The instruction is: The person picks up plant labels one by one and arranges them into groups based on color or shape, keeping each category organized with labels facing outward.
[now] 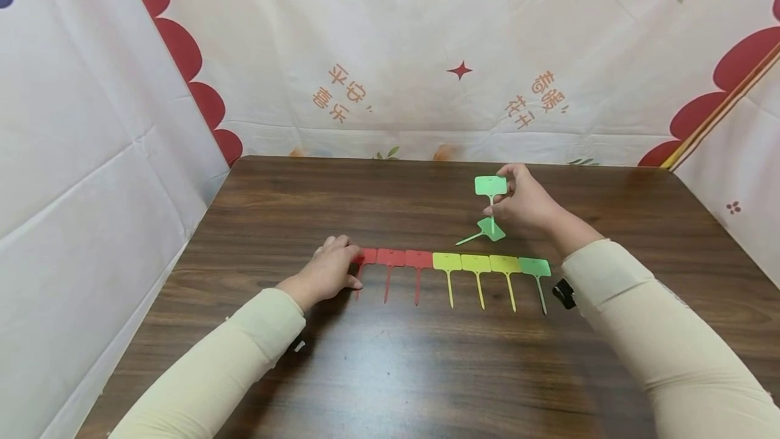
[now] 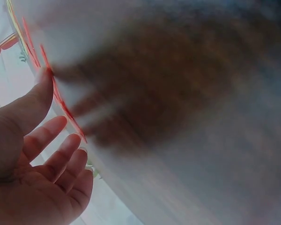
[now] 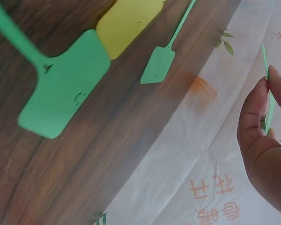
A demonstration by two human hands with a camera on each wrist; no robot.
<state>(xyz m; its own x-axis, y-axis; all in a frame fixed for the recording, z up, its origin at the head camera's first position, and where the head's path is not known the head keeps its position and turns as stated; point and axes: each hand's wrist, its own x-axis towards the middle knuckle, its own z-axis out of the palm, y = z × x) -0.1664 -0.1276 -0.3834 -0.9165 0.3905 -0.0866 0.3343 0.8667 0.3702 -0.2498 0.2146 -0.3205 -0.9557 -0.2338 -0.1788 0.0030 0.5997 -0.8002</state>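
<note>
Up off the table, my right hand (image 1: 525,198) pinches a green plant label (image 1: 490,185) between thumb and fingers; in the right wrist view that label (image 3: 270,110) is seen edge-on. Below it another green label (image 1: 490,229) lies slanted on the wood. My left hand (image 1: 329,266) rests at the left end of a row of labels, its thumb and fingertips touching the leftmost red label (image 1: 367,256) and partly covering it. Rightward run red labels (image 1: 391,257), yellow labels (image 1: 475,263) and one green label (image 1: 535,267), heads side by side, stems toward me.
The dark wooden table (image 1: 378,371) ends at the back against a printed white cloth (image 1: 402,32). More cloth (image 1: 79,127) hangs along the left side. A small black object (image 1: 564,293) shows at the right sleeve.
</note>
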